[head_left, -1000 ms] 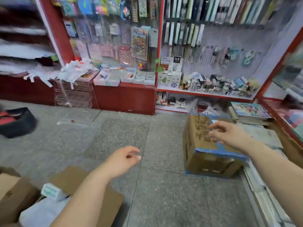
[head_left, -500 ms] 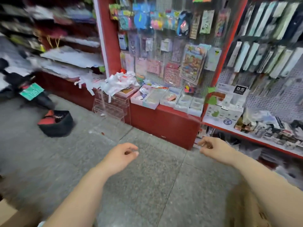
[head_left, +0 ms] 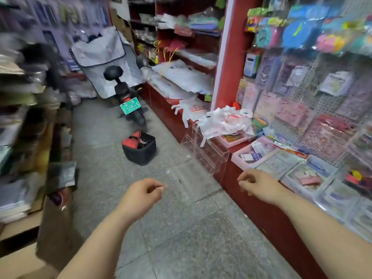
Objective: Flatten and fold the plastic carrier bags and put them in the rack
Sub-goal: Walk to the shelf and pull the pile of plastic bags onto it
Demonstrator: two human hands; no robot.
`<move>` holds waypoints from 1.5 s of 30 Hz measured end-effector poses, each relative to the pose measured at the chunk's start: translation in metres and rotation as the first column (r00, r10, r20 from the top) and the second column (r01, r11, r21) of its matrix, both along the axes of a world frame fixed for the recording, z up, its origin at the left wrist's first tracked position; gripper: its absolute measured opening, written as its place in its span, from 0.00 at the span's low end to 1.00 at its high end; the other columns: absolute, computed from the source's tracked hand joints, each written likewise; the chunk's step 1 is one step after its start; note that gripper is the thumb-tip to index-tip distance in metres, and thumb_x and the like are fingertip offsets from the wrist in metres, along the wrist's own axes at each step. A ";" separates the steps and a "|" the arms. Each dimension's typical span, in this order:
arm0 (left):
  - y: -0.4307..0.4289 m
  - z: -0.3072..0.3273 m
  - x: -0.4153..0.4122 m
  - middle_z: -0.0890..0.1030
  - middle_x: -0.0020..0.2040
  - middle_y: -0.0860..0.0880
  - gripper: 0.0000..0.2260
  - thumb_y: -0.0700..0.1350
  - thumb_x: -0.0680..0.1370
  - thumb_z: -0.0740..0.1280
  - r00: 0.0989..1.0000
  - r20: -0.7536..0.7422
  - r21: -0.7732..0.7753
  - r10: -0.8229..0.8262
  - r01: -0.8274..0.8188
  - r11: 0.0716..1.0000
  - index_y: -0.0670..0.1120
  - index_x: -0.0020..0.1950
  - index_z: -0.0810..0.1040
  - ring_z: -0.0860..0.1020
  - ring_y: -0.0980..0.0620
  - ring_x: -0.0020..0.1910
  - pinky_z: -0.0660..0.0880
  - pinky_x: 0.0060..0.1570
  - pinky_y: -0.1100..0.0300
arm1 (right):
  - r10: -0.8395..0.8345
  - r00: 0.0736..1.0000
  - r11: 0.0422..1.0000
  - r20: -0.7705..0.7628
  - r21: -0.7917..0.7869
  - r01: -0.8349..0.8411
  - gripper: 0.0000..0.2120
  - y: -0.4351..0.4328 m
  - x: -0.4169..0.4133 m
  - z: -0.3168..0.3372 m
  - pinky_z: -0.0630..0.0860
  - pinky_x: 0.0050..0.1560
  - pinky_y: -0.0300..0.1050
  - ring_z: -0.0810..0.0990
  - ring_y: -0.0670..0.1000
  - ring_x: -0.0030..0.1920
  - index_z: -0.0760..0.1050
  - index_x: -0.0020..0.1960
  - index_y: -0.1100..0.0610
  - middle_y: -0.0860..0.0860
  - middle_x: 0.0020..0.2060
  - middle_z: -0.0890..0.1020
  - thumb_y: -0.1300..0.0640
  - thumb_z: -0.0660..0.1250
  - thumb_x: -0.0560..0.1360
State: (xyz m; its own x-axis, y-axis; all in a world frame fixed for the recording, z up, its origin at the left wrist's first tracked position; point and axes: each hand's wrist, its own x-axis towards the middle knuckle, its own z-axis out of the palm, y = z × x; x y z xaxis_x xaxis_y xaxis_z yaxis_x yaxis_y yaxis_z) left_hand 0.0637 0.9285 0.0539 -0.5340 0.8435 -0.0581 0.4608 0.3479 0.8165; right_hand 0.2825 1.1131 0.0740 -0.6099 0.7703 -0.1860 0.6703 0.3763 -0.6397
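Many white carrier bags (head_left: 223,121) heaped on red counter (head_left: 261,214) above grey floor (head_left: 181,228).

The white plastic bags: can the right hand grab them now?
Probably not yet. The right hand hangs empty beside the red counter, and the plastic bags lie farther ahead over the clear rack. Nothing blocks the way; a step forward should do.

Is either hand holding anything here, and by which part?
Nothing: left hand and right hand are loosely curled and empty; the carrier bags lie on the clear rack.
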 end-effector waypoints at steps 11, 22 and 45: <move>0.182 0.014 -0.208 0.77 0.32 0.54 0.13 0.39 0.77 0.64 0.992 -0.037 0.023 0.118 -0.117 0.993 0.54 0.35 0.72 0.74 0.59 0.32 0.71 0.40 0.66 | 0.164 0.986 0.984 -0.001 0.074 -0.163 0.04 0.188 -0.250 0.003 0.66 0.33 0.27 0.69 0.39 0.32 0.76 0.44 0.57 0.43 0.31 0.73 0.63 0.64 0.74; 0.349 0.024 -0.434 0.74 0.28 0.59 0.08 0.38 0.77 0.63 0.974 -0.117 0.020 0.194 -0.193 0.981 0.48 0.40 0.77 0.73 0.69 0.27 0.67 0.33 0.74 | 0.247 0.967 0.969 -0.068 0.012 -0.247 0.08 0.381 -0.525 -0.011 0.69 0.40 0.39 0.73 0.46 0.32 0.74 0.35 0.55 0.47 0.30 0.76 0.62 0.63 0.73; 0.656 -0.030 -0.819 0.74 0.30 0.56 0.15 0.39 0.77 0.62 0.900 -0.103 -0.177 -0.424 0.403 0.898 0.55 0.33 0.71 0.72 0.62 0.29 0.66 0.34 0.70 | -0.262 0.965 0.964 0.028 -0.031 0.262 0.09 0.586 -0.817 -0.021 0.70 0.38 0.35 0.74 0.44 0.33 0.72 0.37 0.54 0.45 0.30 0.75 0.62 0.62 0.75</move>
State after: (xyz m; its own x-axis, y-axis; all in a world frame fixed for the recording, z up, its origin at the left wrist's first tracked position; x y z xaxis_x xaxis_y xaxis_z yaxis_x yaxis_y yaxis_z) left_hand -0.7552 1.5846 0.0242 -0.1507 0.9770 -0.1510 0.6914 0.2133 0.6903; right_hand -0.5348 1.6990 0.0526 -0.3827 0.8955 -0.2270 0.7576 0.1636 -0.6319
